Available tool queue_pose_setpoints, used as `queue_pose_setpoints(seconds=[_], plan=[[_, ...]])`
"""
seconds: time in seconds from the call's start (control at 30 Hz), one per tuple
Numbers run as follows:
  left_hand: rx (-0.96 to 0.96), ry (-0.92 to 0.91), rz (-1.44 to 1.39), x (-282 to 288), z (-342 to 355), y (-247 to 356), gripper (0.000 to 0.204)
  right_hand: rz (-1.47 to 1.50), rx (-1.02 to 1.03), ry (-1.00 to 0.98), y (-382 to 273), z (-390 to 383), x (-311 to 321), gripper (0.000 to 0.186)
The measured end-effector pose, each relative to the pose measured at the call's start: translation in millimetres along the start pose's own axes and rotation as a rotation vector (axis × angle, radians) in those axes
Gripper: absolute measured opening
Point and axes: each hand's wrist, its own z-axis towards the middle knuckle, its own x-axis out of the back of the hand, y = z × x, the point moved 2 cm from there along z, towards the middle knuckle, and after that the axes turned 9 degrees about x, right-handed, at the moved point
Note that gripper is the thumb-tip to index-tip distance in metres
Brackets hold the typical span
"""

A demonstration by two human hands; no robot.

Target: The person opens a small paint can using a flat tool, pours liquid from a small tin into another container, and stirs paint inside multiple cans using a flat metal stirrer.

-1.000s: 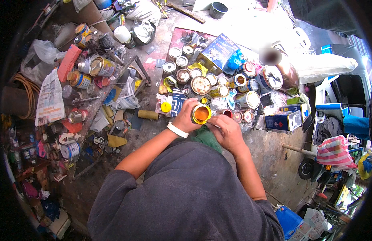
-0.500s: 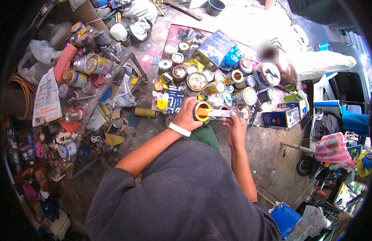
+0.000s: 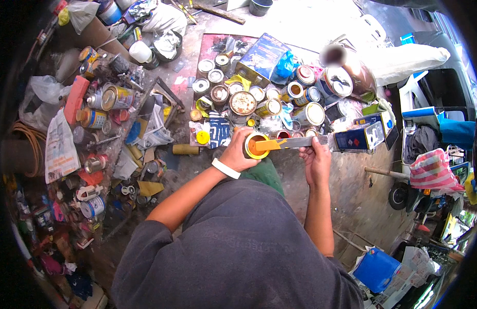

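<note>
My left hand (image 3: 238, 150) grips an open can of orange paint (image 3: 257, 146) with a yellow-stained rim, at the middle of the view. My right hand (image 3: 314, 162) holds a long, flat grey stick (image 3: 294, 142) between thumb and fingers, to the right of the can. The stick lies level across to the can's rim, its left end coated in orange paint. A yellow lid (image 3: 202, 137) and a blue cloth with white marks (image 3: 219, 133) lie just beyond my left hand. A small can with red inside is partly hidden behind the stick.
Clustered paint cans (image 3: 242, 105) and a blue rectangular tin (image 3: 260, 55) cover the board ahead. Cluttered cans and newspaper (image 3: 61, 141) fill the left. At right are blue-and-silver tins (image 3: 359, 137), a projecting pole (image 3: 385, 172), a striped bag (image 3: 435, 172) and a blue container (image 3: 376, 269).
My right hand has moved up and rightward from the can, drawing the stick into view with orange paint on its end. My left hand still grips the can.
</note>
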Motion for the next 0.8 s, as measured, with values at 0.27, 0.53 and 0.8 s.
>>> queue_pose_setpoints(seconds=[0.27, 0.53, 0.8], plan=[[-0.017, -0.048, -0.03, 5, -2, 1, 0.091, -0.032, 0.036, -0.031, -13, 2, -10, 0.016], [-0.1, -0.129, -0.007, 10, -1, 20, 0.092, 0.025, -0.048, -0.021, -10, 11, -2, 0.017], [-0.054, -0.238, -0.024, 8, 8, 20, 0.093, -0.352, 0.172, -0.144, -29, 1, -22, 0.022]])
